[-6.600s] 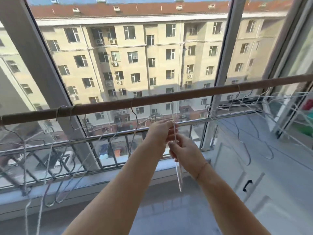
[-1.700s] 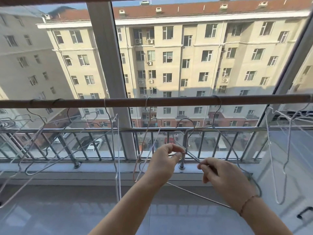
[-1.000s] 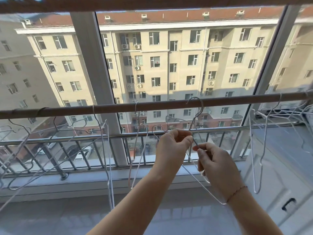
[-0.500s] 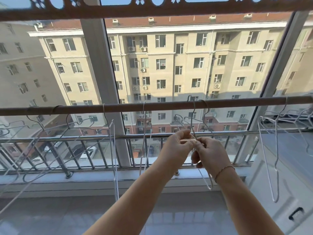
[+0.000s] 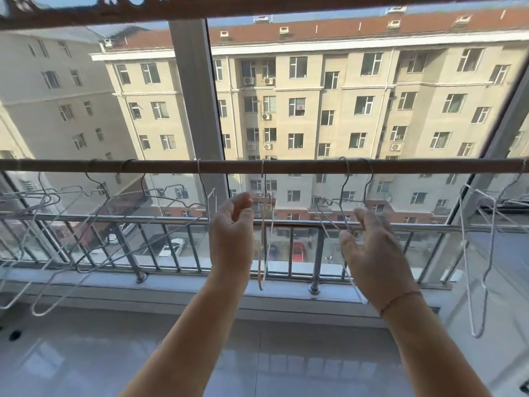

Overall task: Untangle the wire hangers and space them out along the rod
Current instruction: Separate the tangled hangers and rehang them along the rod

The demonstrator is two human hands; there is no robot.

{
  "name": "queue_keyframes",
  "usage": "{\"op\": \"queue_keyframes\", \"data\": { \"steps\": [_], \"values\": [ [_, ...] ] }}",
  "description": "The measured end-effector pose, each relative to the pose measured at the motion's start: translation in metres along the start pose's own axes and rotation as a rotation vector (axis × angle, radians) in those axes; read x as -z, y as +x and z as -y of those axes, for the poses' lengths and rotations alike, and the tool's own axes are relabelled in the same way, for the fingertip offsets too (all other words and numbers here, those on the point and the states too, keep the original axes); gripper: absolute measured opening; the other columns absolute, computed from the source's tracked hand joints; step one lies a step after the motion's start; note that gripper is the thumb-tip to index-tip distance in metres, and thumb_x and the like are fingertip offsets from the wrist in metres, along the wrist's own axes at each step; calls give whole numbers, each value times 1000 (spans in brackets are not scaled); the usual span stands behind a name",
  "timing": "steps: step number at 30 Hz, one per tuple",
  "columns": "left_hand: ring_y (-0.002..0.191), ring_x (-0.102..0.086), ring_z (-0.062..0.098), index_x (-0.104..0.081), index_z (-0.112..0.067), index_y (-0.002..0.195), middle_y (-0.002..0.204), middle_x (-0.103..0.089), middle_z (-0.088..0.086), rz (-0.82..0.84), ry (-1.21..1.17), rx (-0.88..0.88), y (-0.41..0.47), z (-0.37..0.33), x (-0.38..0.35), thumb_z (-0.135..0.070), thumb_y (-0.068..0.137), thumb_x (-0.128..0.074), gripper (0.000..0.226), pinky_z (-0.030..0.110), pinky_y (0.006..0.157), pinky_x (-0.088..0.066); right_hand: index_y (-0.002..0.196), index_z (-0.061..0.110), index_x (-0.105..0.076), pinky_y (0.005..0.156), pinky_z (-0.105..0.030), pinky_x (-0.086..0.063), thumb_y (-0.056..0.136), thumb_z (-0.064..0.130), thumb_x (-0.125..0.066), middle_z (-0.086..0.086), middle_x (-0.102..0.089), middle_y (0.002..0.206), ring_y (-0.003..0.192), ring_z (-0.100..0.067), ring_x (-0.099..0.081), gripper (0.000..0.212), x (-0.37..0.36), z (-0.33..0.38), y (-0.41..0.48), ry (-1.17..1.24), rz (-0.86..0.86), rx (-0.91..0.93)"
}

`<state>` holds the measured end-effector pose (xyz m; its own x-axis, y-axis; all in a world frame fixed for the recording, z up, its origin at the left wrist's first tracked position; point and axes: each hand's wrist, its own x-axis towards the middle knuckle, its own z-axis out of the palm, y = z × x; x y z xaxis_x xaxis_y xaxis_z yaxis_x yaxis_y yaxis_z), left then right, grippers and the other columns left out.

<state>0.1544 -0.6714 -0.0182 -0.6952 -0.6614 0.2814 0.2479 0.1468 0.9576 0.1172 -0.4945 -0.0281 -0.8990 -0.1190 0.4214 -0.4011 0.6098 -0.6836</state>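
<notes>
A brown rod (image 5: 300, 166) runs level across the window. Thin wire hangers hang from it. A tangled bunch (image 5: 94, 222) hangs at the left and another bunch (image 5: 481, 224) at the far right. Single hangers hang edge-on at the middle (image 5: 264, 224) and just left of it (image 5: 210, 199). A pair of hangers (image 5: 347, 193) hooks on right of centre. My left hand (image 5: 232, 236) is loosely curled beside the middle hanger and holds nothing. My right hand (image 5: 375, 259), blurred with fingers spread, is in front of the pair's lower wires.
A steel railing (image 5: 160, 222) with vertical bars runs behind the hangers, above a white sill (image 5: 186, 285). A thick window post (image 5: 197, 90) stands behind the rod, and a slanted frame (image 5: 492, 156) is at the right. A carved wooden beam (image 5: 257, 7) crosses overhead. Below is glossy tiled floor (image 5: 257, 353).
My hands were pinched together on a hanger's neck under the rod; now they have let go and moved apart, left hand leftward, right hand rightward. The pair of hangers hangs freely.
</notes>
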Motion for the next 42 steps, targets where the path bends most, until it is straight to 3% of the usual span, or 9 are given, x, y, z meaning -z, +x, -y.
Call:
{"op": "queue_keyframes", "data": {
  "steps": [3, 9, 13, 16, 19, 23, 28, 35, 42],
  "values": [
    [101, -57, 12, -60, -9, 120, 111, -64, 4, 77, 27, 101, 5, 6, 6, -8, 93, -46, 31, 16, 84, -44, 126, 12, -49, 95, -27, -43, 88, 18, -54, -3, -56, 117, 110, -18, -54, 39, -13, 23, -9, 114, 0, 93],
    [97, -53, 20, -62, -9, 110, 103, -62, 9, 212, 22, 367, 6, 17, -12, -14, 95, -45, 24, 36, 94, -43, 117, 15, -54, 81, -26, -46, 88, 37, -53, 1, -63, 100, 92, -13, -58, 36, -62, 33, -6, 179, 339, -53],
    [78, -57, 21, -65, -11, 83, 81, -64, 8, 279, -138, 490, 55, 26, 23, -9, 93, -44, 24, 34, 74, -47, 95, 18, -62, 75, -32, -55, 83, 31, -60, -1, -71, 84, 76, -14, -65, 18, -115, 76, -1, 317, 300, -197],
    [72, -63, 20, -66, -8, 87, 82, -68, 8, 315, -189, 506, 60, 24, 19, -9, 93, -41, 26, 38, 79, -50, 81, 15, -66, 66, -33, -52, 80, 18, -59, -4, -69, 70, 64, -15, -62, 8, -122, 77, 4, 352, 229, -177],
    [69, -64, 19, -65, -2, 98, 82, -68, 9, 312, -227, 498, 73, 20, 16, -10, 94, -40, 26, 33, 71, -52, 80, 15, -67, 63, -30, -49, 81, 17, -58, -2, -66, 65, 62, -15, -61, 9, -123, 81, 15, 354, 201, -159],
    [65, -62, 20, -62, -4, 83, 76, -66, 10, 347, -264, 561, 89, 17, 9, -8, 93, -42, 23, 32, 67, -50, 85, 15, -68, 63, -26, -47, 82, 17, -55, -1, -66, 66, 67, -16, -63, 14, -126, 81, 28, 312, 153, -178],
    [62, -59, 18, -63, -7, 74, 70, -63, 7, 411, -188, 593, 83, 33, 10, -9, 90, -53, 19, 29, 65, -50, 83, 11, -66, 50, -16, -40, 84, 14, -54, 4, -59, 55, 46, -2, -51, 12, -128, 62, 10, 313, 197, -161],
    [64, -58, 15, -59, -12, 82, 71, -63, 5, 476, -33, 606, 68, 54, 22, -6, 90, -54, 11, 25, 62, -45, 86, 16, -63, 66, -40, -51, 91, 32, -49, -3, -63, 70, 65, -19, -58, 22, -127, 37, -11, 258, 279, -186],
    [62, -57, 11, -64, -10, 87, 73, -63, 4, 712, 137, 528, 46, 55, 35, -4, 90, -55, 11, 19, 58, -46, 120, 16, -52, 96, -33, -44, 88, 15, -52, 1, -54, 112, 109, -16, -52, 32, -109, 13, -7, 121, 168, -129]
  ]
}}
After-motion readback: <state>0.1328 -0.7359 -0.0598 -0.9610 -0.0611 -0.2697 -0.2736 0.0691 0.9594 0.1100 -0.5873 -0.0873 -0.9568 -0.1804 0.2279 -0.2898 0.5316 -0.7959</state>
